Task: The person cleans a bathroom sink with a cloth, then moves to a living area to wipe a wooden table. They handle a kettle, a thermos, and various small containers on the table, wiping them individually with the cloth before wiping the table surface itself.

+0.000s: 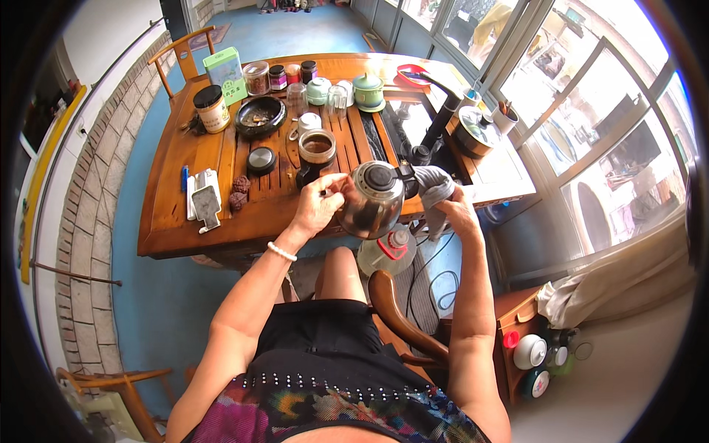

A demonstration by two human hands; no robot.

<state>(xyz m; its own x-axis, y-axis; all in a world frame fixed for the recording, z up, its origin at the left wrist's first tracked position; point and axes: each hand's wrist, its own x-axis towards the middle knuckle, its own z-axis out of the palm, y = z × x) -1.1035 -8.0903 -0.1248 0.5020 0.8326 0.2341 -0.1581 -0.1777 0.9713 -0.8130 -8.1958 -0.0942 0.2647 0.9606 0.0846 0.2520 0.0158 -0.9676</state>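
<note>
A glass kettle [370, 207] with a metal collar and black lid is held up at the near edge of the wooden tea table [238, 235]. My left hand [321, 204] is at its left side, the fingertips by the glass; whether they touch it is unclear. In my right hand [457, 207] is a grey cloth [435, 188], bunched against the kettle's black handle. Just beyond my left hand stands an open jar [317, 147] with dark contents. A round dark lid [261, 160] lies to the left of that jar.
Farther back are a black ashtray [260, 116], upturned glasses [337, 101], a green lidded cup [368, 93] and several jars. A black spout [443, 116] and a lidded pot [476, 132] stand at the right. Below the table is a plastic water jug [388, 255]; a chair armrest [407, 326] curves beside my leg.
</note>
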